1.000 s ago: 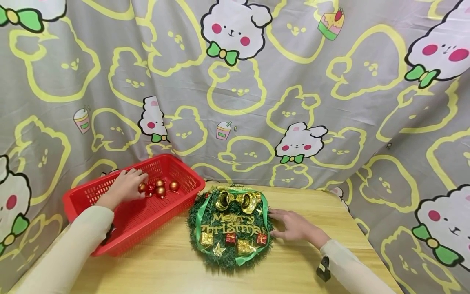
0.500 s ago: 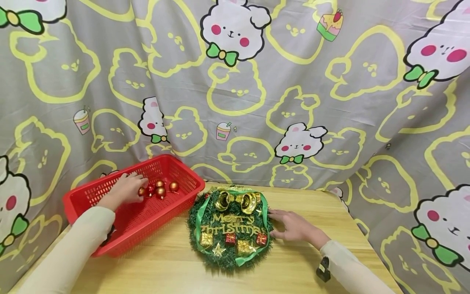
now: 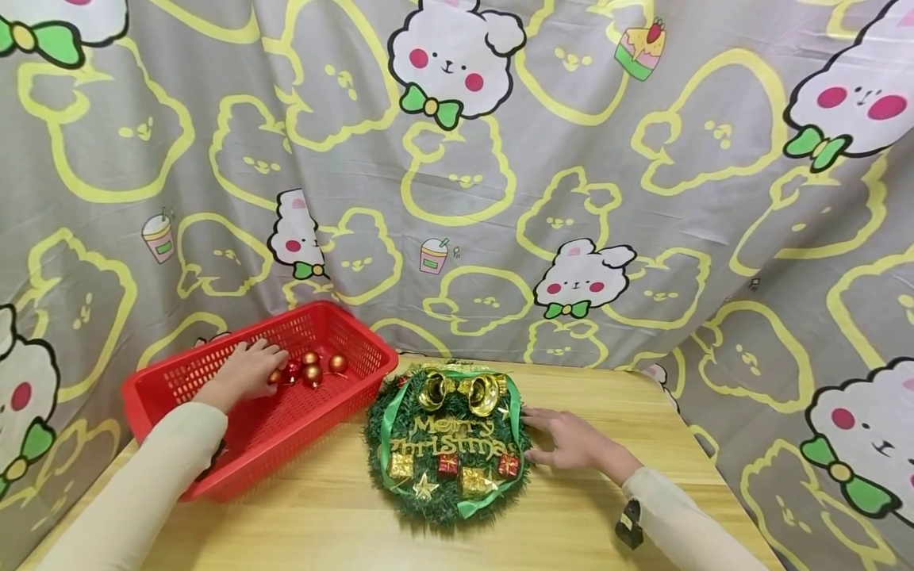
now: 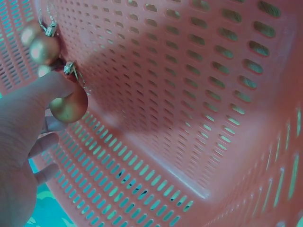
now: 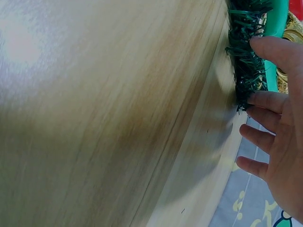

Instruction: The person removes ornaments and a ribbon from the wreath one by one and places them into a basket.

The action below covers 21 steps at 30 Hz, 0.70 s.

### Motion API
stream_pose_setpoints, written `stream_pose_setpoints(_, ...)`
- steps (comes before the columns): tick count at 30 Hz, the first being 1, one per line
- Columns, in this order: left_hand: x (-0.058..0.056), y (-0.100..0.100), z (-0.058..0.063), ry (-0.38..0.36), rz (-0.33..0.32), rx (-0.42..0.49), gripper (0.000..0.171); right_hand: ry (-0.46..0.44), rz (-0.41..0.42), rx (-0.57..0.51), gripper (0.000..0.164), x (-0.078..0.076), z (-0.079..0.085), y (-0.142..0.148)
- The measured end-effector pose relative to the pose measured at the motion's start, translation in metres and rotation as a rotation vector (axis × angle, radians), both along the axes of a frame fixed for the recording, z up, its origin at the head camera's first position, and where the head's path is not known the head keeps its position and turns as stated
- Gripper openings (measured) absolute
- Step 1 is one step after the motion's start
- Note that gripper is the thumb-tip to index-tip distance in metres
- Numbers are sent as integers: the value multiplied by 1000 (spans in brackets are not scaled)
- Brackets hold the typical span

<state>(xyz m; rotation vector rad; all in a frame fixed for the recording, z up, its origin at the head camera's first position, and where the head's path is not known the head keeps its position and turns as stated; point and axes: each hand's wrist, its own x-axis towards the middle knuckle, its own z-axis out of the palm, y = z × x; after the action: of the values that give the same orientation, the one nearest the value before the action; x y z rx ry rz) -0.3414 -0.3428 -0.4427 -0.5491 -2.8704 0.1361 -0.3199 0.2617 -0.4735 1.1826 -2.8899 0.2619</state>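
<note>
Inside the red plastic basket (image 3: 286,444), my left hand (image 3: 248,369) pinches a gold Christmas ball (image 4: 71,105) between thumb and fingers; its silver cap and loop show in the left wrist view. More gold balls (image 3: 311,373) and a shiny red ornament (image 3: 291,369) lie close by on the basket floor. A green Christmas wreath (image 3: 446,507) lies flat on the table, bearing gold bells (image 3: 482,395), golden "Merry Christmas" lettering (image 3: 453,436), small gift boxes, stars and a green ribbon. My right hand (image 3: 571,438) touches the wreath's right edge, its fingers fairly straight.
The wooden table (image 3: 585,507) carries the basket at left and the wreath at centre. Behind and around it hangs a grey curtain (image 3: 471,198) with cartoon bunnies. A black device (image 3: 630,523) sits at the right wrist. High perforated walls enclose the left hand.
My left hand has shifted slightly within the basket, around the gold ball. The right hand and the wreath stay where they were.
</note>
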Motion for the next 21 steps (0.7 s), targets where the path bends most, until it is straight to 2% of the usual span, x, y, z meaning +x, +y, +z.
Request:
stream_pose_setpoints(8,3,0,0,22,-21,17,32,33,13,-14,74,-1,-1,0)
stream_pose_setpoints(21,6,4,1,-11,10,39,31,27,8,-16,74,-1,-3,1)
